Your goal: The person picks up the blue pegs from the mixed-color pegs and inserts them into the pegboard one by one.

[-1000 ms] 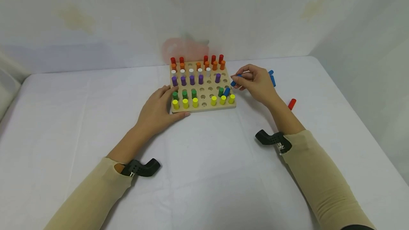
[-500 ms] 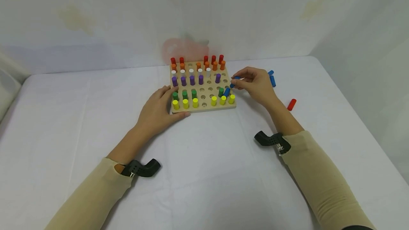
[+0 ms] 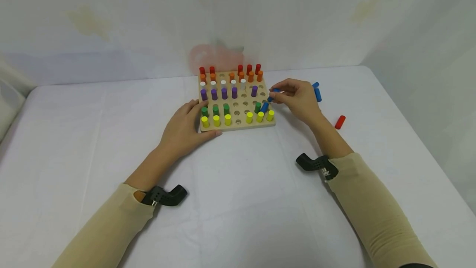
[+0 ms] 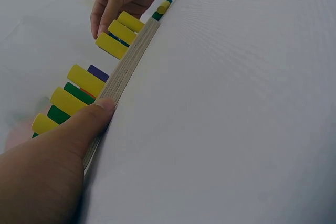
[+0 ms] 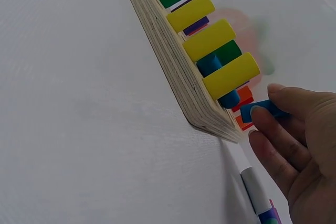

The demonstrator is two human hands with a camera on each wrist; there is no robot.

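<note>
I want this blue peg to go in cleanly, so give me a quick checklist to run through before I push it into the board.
1. Right hand pinches the blue peg: ok.
2. Left hand braces the board at its near left corner: ok.
3. Peg upright over a hole: not ok, it is tilted at the board's right edge.
4. Free holes near the peg: ok, several show in the right columns.
5. Leaning blue peg already on the board is seated: cannot tell.

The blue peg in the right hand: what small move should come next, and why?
Probably lower the blue peg into an empty hole beside it. The right hand pinches it over the board's right edge, near another blue peg; the left hand steadies the board.
</note>
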